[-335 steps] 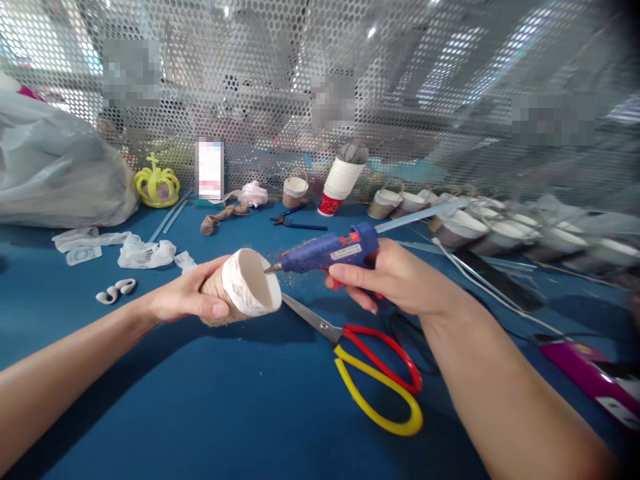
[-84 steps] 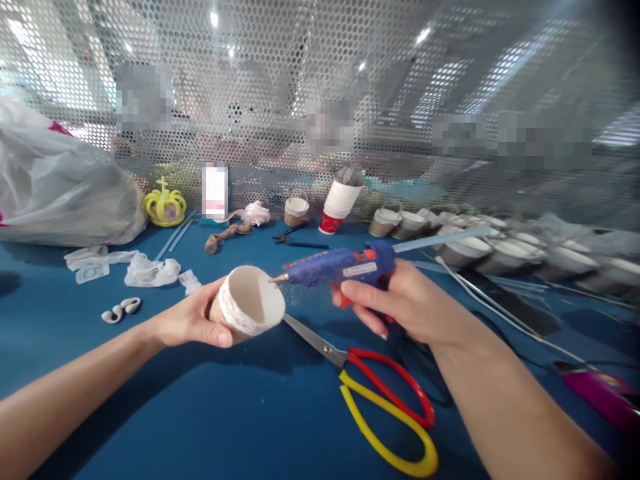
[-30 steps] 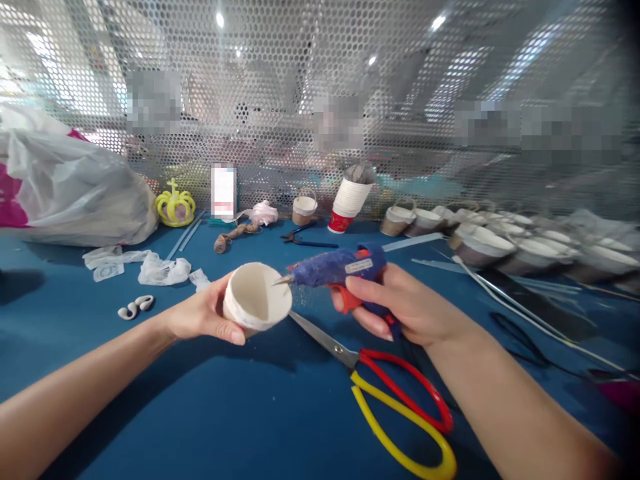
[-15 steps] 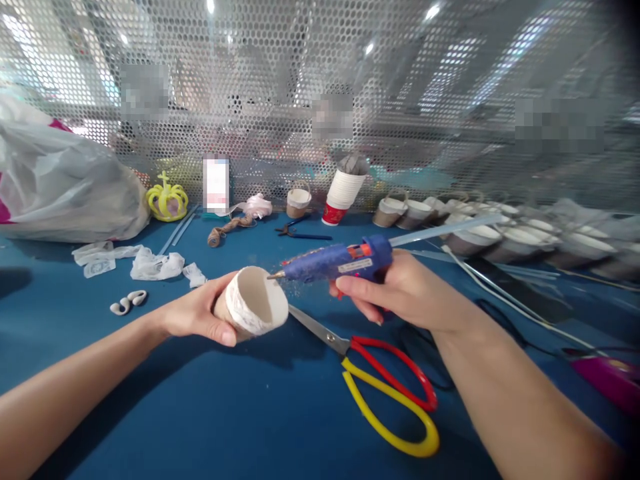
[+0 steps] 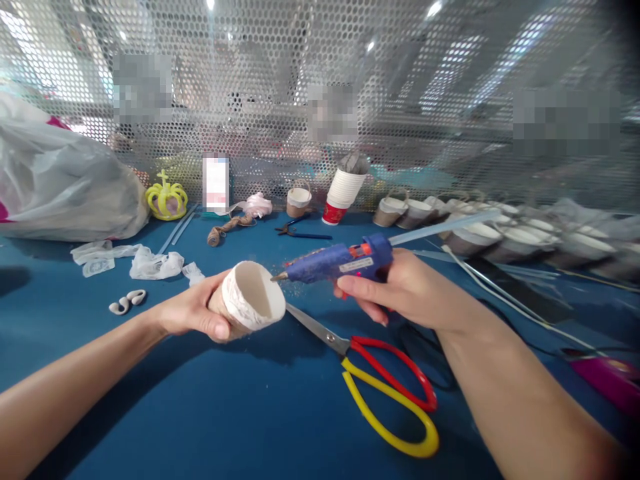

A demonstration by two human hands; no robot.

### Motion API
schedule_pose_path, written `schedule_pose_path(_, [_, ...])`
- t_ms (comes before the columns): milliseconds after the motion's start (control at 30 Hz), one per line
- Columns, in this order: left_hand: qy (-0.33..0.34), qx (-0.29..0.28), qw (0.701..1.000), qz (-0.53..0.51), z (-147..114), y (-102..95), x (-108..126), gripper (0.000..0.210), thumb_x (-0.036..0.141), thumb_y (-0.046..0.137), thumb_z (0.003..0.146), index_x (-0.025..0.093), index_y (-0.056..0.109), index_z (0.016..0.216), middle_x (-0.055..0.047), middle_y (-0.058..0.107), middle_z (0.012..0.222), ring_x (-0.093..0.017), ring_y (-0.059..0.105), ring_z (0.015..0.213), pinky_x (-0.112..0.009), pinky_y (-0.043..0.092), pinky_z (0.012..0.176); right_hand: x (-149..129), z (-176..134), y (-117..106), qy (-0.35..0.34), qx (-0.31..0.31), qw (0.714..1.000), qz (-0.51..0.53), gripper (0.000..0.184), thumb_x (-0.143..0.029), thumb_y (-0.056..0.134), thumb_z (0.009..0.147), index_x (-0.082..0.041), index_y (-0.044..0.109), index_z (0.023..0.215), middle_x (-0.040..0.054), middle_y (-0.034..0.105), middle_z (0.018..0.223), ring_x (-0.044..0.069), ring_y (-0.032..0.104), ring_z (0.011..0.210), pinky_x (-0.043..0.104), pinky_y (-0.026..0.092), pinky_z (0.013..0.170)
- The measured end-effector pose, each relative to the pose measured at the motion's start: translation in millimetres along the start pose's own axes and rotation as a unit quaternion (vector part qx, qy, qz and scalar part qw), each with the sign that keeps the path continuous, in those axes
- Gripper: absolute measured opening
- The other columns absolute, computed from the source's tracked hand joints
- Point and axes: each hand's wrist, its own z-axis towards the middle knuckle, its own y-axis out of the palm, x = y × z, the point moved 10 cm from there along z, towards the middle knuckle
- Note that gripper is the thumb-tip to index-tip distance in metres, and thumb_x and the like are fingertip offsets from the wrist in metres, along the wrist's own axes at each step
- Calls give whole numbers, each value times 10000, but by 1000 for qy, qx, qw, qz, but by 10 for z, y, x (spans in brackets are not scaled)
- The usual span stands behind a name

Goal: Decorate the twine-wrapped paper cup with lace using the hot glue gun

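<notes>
My left hand (image 5: 197, 312) is wrapped round a paper cup (image 5: 254, 297) with a brown wrap and a white lace band below its rim. The cup tilts, its mouth turned up and to the right. In my right hand (image 5: 395, 287) is a blue hot glue gun (image 5: 333, 262), a clear glue stick (image 5: 445, 227) jutting from its back. The metal nozzle points left, at the cup's right rim; whether it touches I cannot tell. Large scissors (image 5: 345, 350) with one red and one yellow handle lie partly open on the blue table below the glue gun.
White lace scraps (image 5: 156, 263) and twine (image 5: 227, 229) lie to the left. Pliers (image 5: 303, 233) and stacked paper cups (image 5: 345, 190) stand or lie behind. Several wrapped cups (image 5: 523, 240) crowd the right back. A plastic bag (image 5: 70, 180) fills the left, before a perforated metal panel (image 5: 280, 80).
The cup in my left hand has shifted slightly left and up. The glue gun has barely moved; its nozzle has gone slightly right.
</notes>
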Motion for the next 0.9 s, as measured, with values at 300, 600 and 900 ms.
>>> schedule_pose_path(300, [-8,-24,999,-23,7,90,-14,685,352,780,555,139,512,1148,-72,623,887,-154,566,713,-240,474,618,2,-6,37,6,-7,1000,-17,295,-427,603,742,-162,544,627,-46,484,379,81,447,340,210,380,389])
schedule_pose_path(600, [-28,-27,999,-8,-7,139,3,747,415,775,557,169,472,1193,-59,607,810,-125,526,587,-219,429,497,-22,1,42,10,10,1000,-24,301,-431,598,744,-159,532,634,-40,485,397,83,453,354,218,381,396])
schedule_pose_path(900, [131,117,951,253,-74,-141,317,783,553,714,583,190,417,1211,-113,542,1133,-253,546,960,-321,467,786,-90,-63,-30,-7,21,1000,-19,314,-430,554,793,-160,534,633,-30,483,389,99,464,382,250,407,444])
